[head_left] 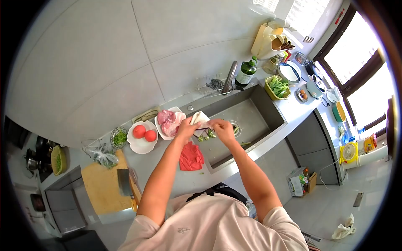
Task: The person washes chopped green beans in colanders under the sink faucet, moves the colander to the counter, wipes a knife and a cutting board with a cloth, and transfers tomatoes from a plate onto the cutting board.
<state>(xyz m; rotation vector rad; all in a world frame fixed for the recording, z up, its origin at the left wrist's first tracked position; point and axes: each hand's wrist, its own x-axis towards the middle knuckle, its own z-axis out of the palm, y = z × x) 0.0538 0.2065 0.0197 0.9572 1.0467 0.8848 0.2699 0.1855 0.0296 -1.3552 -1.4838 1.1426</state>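
Note:
Over the left end of the grey sink (261,104), my left hand (185,129) is closed around a whitish item (200,118) whose kind I cannot make out. My right hand (222,130) is closed in a pinch just to its right, with a pale, thin part stretching between the two hands. A thin purple edge shows below them. Green vegetable scraps (207,135) lie under my hands at the sink's edge. Left of my left hand, raw meat (169,122) sits in a white dish. A red cloth (191,157) lies on the counter below my left wrist.
Two tomatoes (139,131) fill a white bowl, beside a small bowl of chopped greens (120,137). A cleaver (124,182) rests on a wooden cutting board (102,184). Behind the sink stand the faucet (230,77) and a green soap bottle (246,73); a basket of green vegetables (277,87) is right.

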